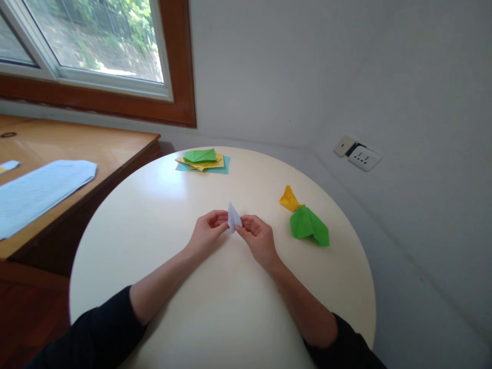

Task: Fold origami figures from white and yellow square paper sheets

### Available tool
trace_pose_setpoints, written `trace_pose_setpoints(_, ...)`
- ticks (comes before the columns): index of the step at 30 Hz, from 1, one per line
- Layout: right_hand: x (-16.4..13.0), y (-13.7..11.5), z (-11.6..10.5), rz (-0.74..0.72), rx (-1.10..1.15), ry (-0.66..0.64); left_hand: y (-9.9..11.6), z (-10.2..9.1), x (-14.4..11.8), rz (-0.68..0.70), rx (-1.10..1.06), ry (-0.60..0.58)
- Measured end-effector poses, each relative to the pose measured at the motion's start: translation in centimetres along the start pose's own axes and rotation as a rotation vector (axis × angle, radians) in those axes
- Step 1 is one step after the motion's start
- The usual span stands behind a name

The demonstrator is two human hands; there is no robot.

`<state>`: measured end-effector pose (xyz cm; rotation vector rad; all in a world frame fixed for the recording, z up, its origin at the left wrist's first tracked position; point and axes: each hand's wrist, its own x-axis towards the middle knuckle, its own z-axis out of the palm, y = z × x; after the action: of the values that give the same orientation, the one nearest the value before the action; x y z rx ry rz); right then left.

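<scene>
A round cream tabletop (161, 205) fills the middle of the view, set against a white wall with a socket plate (364, 157). To the left stands a wooden desk (96, 148) carrying a pale printed sheet (38, 192), beneath a wood-framed window (115, 51).

At the far edge of the tabletop lies a stack of coloured paper (203, 161), green on top of yellow and blue. To the right, well apart from the hands, rest a folded green piece (308, 226) and a folded yellow piece (289, 199), touching each other.

Near the centre, the left hand (206, 233) and right hand (258, 237) meet just above the tabletop. Both sets of fingers pinch a small folded white paper (233, 218) between them, left side and right side, the paper standing roughly upright with its point upward.
</scene>
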<state>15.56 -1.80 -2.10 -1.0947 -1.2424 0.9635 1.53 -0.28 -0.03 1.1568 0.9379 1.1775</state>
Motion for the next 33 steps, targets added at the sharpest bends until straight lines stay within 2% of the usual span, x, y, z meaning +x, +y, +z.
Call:
trace_pose_setpoints(5,0.03,0.19,-0.16,-0.038,-0.093,-0.007,0.12,0.01,-0.13,-0.04,0.071,-0.012)
trace_pose_setpoints(8,0.05,0.32,-0.19,-0.086,-0.06,-0.009,0.26,0.11,-0.2,-0.041,0.078,-0.022)
trace_pose_setpoints(13,-0.02,0.03,0.02,0.037,0.08,-0.114,0.06,0.17,-0.14,-0.031,0.078,-0.037)
trace_pose_setpoints(16,-0.02,-0.14,0.1,0.076,0.095,-0.13,-0.2,0.1,-0.03,-0.003,0.111,-0.015)
trace_pose_setpoints(26,0.08,-0.08,-0.05,0.07,0.04,-0.028,-0.11,-0.01,-0.07,0.009,0.073,-0.02)
trace_pose_setpoints(33,0.2,-0.04,-0.02,0.015,0.091,0.035,0.12,0.28,-0.3,0.037,0.085,-0.073)
